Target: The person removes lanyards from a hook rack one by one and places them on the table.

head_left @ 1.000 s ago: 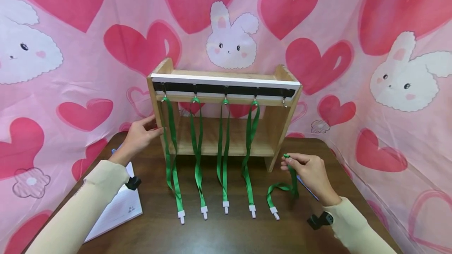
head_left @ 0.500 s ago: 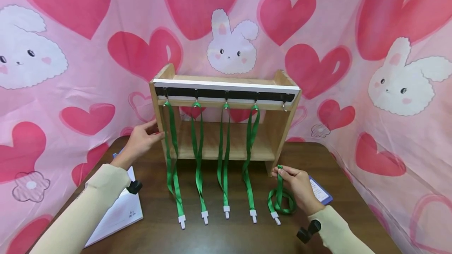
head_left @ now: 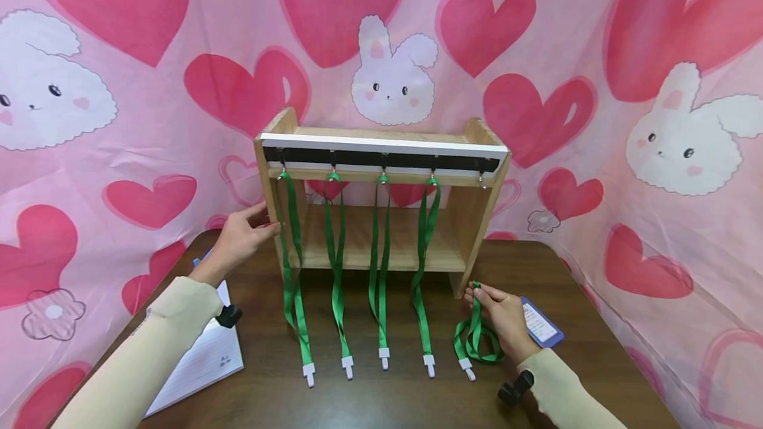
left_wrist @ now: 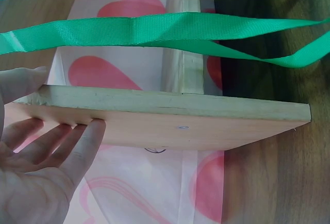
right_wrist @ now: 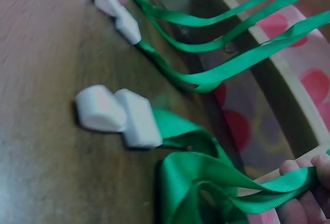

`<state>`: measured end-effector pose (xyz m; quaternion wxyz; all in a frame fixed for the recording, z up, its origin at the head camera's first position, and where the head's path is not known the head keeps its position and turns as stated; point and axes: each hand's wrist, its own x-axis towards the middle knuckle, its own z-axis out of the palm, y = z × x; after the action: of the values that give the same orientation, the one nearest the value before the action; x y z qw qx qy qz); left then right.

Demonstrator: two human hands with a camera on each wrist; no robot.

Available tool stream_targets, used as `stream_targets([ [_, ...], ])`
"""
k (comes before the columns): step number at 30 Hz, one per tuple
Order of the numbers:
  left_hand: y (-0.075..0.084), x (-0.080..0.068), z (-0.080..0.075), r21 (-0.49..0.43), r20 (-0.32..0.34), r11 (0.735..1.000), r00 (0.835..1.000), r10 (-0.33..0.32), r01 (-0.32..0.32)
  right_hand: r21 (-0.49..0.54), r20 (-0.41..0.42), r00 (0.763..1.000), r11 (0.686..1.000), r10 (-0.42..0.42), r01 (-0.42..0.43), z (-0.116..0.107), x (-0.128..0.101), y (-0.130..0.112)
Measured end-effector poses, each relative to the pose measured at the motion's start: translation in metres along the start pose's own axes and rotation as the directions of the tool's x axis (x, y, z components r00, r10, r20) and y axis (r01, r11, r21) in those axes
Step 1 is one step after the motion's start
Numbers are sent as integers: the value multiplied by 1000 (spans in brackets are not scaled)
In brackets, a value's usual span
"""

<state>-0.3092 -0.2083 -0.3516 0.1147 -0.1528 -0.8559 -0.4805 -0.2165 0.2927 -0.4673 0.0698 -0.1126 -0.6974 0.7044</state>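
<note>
Right hand (head_left: 503, 315): thumb and fingers pinching one green lanyard (head_left: 475, 323) near its top end; its lower length lies coiled on the table (head_left: 393, 402), near the right foot of the wooden shelf (head_left: 402, 230). Left hand (head_left: 241, 237): thumb and fingers gripping the shelf's side. Handling, I judge remotely: light, limp, hardly fragile; I would favour the folded top. Materials: flat woven band, blocky white clip (head_left: 467, 369), pale straight-edged boards.
</note>
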Motion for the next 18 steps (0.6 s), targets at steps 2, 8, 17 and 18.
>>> stream_targets([
  [2, 0, 0, 0, 6, 3, 1000, 1000, -5, 5, -4, -17, 1000, 1000, 1, -1, -1, 2, 4],
  [8, 0, 0, 0, 12, 5, 1000, 1000, -16, 16, -75, -78, 997, 997, -4, -2, -1, 4, 11],
  [17, -2, 0, 1, 1, -2, 1000, 1000, 0, 0, -195, -113, 993, 981, -16, -7, -1, 4, 18],
  [18, -2, 0, 1, -5, 1, 1000, 1000, 1, -1, -206, -122, 992, 979, -16, -9, -1, 4, 19],
])
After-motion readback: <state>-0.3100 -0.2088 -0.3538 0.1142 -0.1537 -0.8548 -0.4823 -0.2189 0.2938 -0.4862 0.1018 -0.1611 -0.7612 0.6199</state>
